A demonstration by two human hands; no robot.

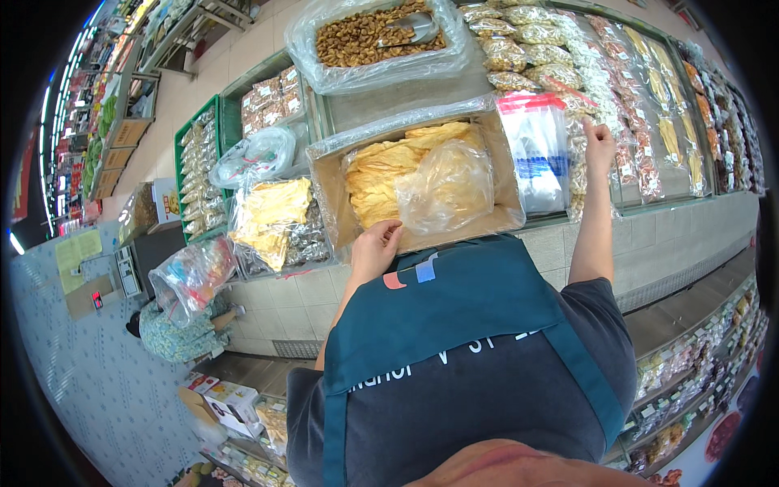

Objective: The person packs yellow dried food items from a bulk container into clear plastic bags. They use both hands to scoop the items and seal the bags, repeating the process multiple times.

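My left hand is at the near wall of an open cardboard box lined with clear plastic. Its thumb and fingertips pinch the lower left corner of a clear plastic bag. That bag lies inside the box, over wrinkled yellow sheets of dried food. My right hand is raised above packed bags to the right, fingers curled together, with no held thing visible in them. Just beyond its fingertips is a narrow red strip. Between the box and that hand lies a stack of clear bags with red tops and blue print.
A plastic-lined bin of brown beans or nuts holds a metal scoop beyond the box. Bagged yellow sheets lie left of it. Bagged snacks fill the right display. A person in a patterned top is at lower left.
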